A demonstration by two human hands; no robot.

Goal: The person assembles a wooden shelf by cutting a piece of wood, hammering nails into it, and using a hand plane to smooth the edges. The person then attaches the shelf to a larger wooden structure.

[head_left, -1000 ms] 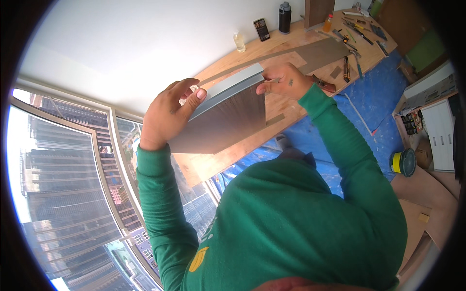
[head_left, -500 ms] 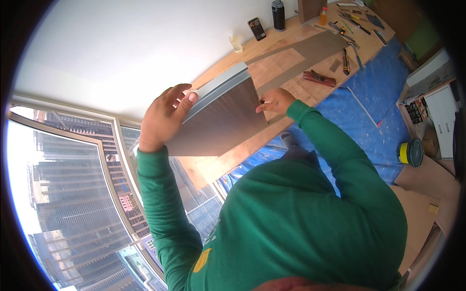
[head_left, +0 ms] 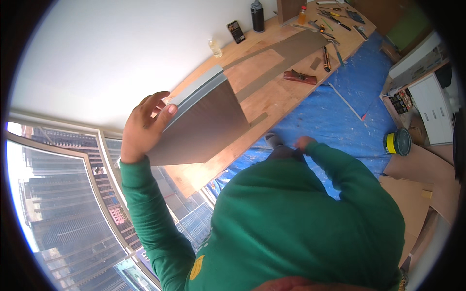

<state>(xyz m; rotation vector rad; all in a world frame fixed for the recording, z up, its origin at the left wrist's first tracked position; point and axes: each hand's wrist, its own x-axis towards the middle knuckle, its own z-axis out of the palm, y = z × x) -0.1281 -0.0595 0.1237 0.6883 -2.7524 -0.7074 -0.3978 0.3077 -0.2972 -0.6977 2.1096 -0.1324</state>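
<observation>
A brown wood-grain panel (head_left: 208, 128) stands on its edge on the wooden worktable (head_left: 182, 182). Along its upper edge runs a grey metal-looking strip (head_left: 200, 87). My left hand (head_left: 144, 127) is closed over the left part of that top edge, thumb on the near side, fingers over the far side. Away from the panel, my right hand (head_left: 304, 143) hangs low near my body above the blue sheet. Its fingers are small and blurred, so their pose is unclear.
A reddish hand plane (head_left: 300, 77), a utility knife (head_left: 326, 59) and several tools lie farther along the table. A black bottle (head_left: 257, 18), a phone (head_left: 236, 32) and a clear bottle (head_left: 215, 48) stand by the wall. Blue sheeting (head_left: 347, 97) covers the floor; a bucket (head_left: 398, 141) stands right.
My right hand has left the panel's right edge and dropped back toward my body. My left hand keeps its hold on the top edge. The whole view has shifted slightly.
</observation>
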